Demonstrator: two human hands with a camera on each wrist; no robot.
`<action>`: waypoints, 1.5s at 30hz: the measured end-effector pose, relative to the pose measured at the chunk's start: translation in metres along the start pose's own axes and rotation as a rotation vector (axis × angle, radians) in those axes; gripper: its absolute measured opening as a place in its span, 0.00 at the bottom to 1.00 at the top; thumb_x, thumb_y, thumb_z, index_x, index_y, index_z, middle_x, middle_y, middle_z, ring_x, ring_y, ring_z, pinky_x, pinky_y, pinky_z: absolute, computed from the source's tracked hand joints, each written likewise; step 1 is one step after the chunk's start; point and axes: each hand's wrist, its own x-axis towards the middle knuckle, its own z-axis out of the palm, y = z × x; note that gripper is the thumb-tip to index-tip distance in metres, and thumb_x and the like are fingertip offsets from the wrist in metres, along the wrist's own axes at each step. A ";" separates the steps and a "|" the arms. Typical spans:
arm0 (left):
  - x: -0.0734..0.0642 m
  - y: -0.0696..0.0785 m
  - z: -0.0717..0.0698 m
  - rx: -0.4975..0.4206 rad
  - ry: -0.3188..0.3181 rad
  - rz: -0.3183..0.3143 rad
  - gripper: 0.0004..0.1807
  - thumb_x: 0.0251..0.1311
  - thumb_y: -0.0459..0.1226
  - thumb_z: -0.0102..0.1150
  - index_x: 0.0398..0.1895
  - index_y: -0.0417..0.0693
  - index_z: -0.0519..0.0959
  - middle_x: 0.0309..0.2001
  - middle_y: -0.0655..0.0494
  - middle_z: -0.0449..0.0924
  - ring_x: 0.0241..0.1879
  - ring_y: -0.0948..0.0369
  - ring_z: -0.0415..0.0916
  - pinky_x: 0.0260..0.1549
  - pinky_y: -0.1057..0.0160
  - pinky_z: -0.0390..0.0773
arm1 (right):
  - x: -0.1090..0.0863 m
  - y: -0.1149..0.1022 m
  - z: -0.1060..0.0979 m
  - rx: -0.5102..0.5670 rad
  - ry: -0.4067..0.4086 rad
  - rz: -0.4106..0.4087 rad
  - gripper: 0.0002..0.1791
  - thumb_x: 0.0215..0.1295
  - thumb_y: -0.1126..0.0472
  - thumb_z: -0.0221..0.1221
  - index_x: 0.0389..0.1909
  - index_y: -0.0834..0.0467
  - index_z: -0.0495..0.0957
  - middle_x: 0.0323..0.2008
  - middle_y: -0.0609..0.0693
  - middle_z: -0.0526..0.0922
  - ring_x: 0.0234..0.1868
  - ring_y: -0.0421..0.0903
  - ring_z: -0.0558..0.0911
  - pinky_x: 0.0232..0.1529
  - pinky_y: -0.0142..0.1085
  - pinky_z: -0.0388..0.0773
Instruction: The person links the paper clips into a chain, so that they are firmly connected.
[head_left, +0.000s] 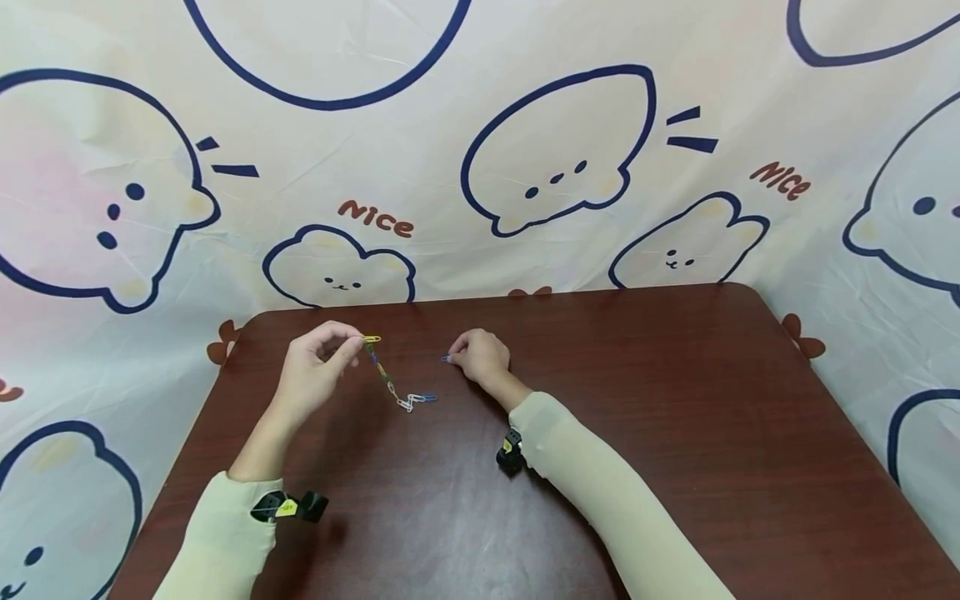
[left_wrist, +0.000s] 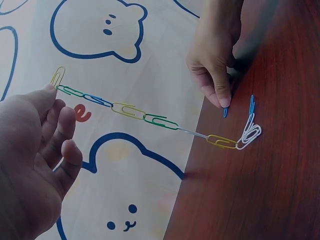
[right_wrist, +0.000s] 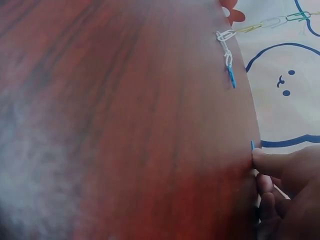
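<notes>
My left hand point(head_left: 315, 367) pinches the yellow paper clip point(left_wrist: 58, 76) at one end of a paper clip chain point(left_wrist: 127, 110). From there the chain slants down through green, blue, yellow and white clips to the table. Its lower white clips point(left_wrist: 250, 132) lie bunched on the wood, ending in a blue clip point(head_left: 429, 398). Off to the right, my right hand point(head_left: 482, 357) pinches a separate blue paper clip point(right_wrist: 252, 145) between thumb and fingers, low over the tabletop and apart from the chain. Most of that clip is hidden by the fingertips.
The dark brown wooden table point(head_left: 675, 400) reaches back to a pale cloth backdrop point(head_left: 435, 167) with cartoon outlines, which also rises along both sides. A small black device is strapped to each sleeve, one on the left wrist point(head_left: 288, 506) and one on the right point(head_left: 511, 454).
</notes>
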 end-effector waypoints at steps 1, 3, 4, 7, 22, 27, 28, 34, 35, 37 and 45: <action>0.001 -0.005 0.000 0.007 0.001 -0.003 0.04 0.70 0.28 0.58 0.42 0.33 0.81 0.27 0.47 0.79 0.25 0.67 0.73 0.21 0.70 0.71 | 0.001 0.000 0.000 -0.006 -0.007 -0.001 0.05 0.62 0.49 0.71 0.29 0.43 0.87 0.25 0.35 0.83 0.30 0.38 0.80 0.35 0.38 0.75; 0.003 -0.013 0.000 0.016 0.004 -0.012 0.05 0.71 0.29 0.58 0.42 0.35 0.82 0.28 0.51 0.79 0.26 0.67 0.74 0.21 0.69 0.71 | 0.001 -0.001 -0.001 -0.014 -0.022 -0.001 0.05 0.63 0.50 0.70 0.28 0.43 0.87 0.25 0.35 0.83 0.30 0.38 0.79 0.35 0.38 0.75; 0.003 -0.015 -0.001 0.021 0.002 -0.010 0.05 0.71 0.29 0.59 0.43 0.35 0.82 0.28 0.51 0.80 0.26 0.67 0.74 0.21 0.70 0.71 | 0.002 -0.002 -0.001 -0.017 -0.033 0.001 0.05 0.63 0.50 0.70 0.28 0.43 0.86 0.25 0.35 0.83 0.30 0.38 0.79 0.35 0.38 0.75; 0.002 -0.011 -0.001 0.012 -0.003 -0.004 0.05 0.71 0.28 0.58 0.42 0.33 0.81 0.28 0.42 0.79 0.25 0.66 0.73 0.21 0.70 0.71 | 0.002 -0.002 -0.002 -0.028 -0.069 -0.006 0.05 0.65 0.52 0.68 0.29 0.44 0.86 0.25 0.36 0.82 0.29 0.39 0.79 0.34 0.37 0.75; -0.002 0.023 -0.003 -0.011 -0.020 0.008 0.05 0.71 0.28 0.58 0.40 0.31 0.80 0.27 0.51 0.79 0.25 0.68 0.73 0.22 0.70 0.71 | -0.001 0.006 -0.018 0.111 -0.174 -0.112 0.06 0.72 0.57 0.63 0.36 0.54 0.84 0.30 0.45 0.82 0.30 0.42 0.77 0.35 0.35 0.74; -0.002 0.022 -0.003 -0.017 -0.018 0.016 0.05 0.70 0.28 0.58 0.40 0.30 0.81 0.26 0.55 0.79 0.25 0.67 0.74 0.21 0.70 0.71 | -0.002 0.005 -0.030 0.171 -0.186 -0.132 0.05 0.71 0.62 0.63 0.36 0.55 0.87 0.32 0.46 0.84 0.33 0.43 0.77 0.38 0.36 0.74; -0.002 0.022 -0.003 -0.017 -0.018 0.018 0.05 0.70 0.28 0.58 0.40 0.30 0.81 0.26 0.57 0.79 0.25 0.67 0.74 0.21 0.70 0.71 | -0.002 0.005 -0.032 0.182 -0.189 -0.134 0.05 0.71 0.62 0.63 0.36 0.56 0.87 0.32 0.46 0.84 0.33 0.43 0.77 0.38 0.36 0.74; -0.002 0.024 -0.003 -0.005 -0.019 0.023 0.05 0.70 0.27 0.58 0.40 0.30 0.81 0.26 0.60 0.78 0.25 0.68 0.73 0.22 0.70 0.72 | -0.005 0.001 -0.050 0.249 -0.193 -0.157 0.05 0.70 0.62 0.64 0.37 0.57 0.87 0.32 0.47 0.85 0.29 0.43 0.76 0.33 0.34 0.74; -0.002 0.024 -0.003 -0.002 -0.019 0.022 0.05 0.70 0.27 0.58 0.40 0.30 0.80 0.26 0.59 0.78 0.25 0.68 0.73 0.22 0.70 0.72 | -0.006 -0.001 -0.053 0.265 -0.194 -0.161 0.05 0.71 0.62 0.64 0.37 0.57 0.87 0.32 0.47 0.85 0.29 0.43 0.76 0.31 0.34 0.73; -0.002 0.025 -0.003 0.001 -0.020 0.021 0.05 0.70 0.27 0.58 0.40 0.30 0.80 0.26 0.56 0.79 0.25 0.68 0.74 0.22 0.70 0.72 | -0.009 -0.005 -0.060 0.295 -0.197 -0.171 0.06 0.71 0.61 0.63 0.37 0.57 0.87 0.33 0.48 0.85 0.28 0.43 0.75 0.30 0.33 0.72; -0.001 0.024 -0.003 0.006 -0.024 0.029 0.04 0.69 0.26 0.58 0.39 0.29 0.81 0.27 0.67 0.77 0.25 0.69 0.74 0.22 0.70 0.72 | -0.024 -0.029 -0.084 0.426 -0.211 -0.234 0.06 0.71 0.59 0.64 0.38 0.57 0.87 0.35 0.48 0.85 0.36 0.44 0.76 0.36 0.34 0.73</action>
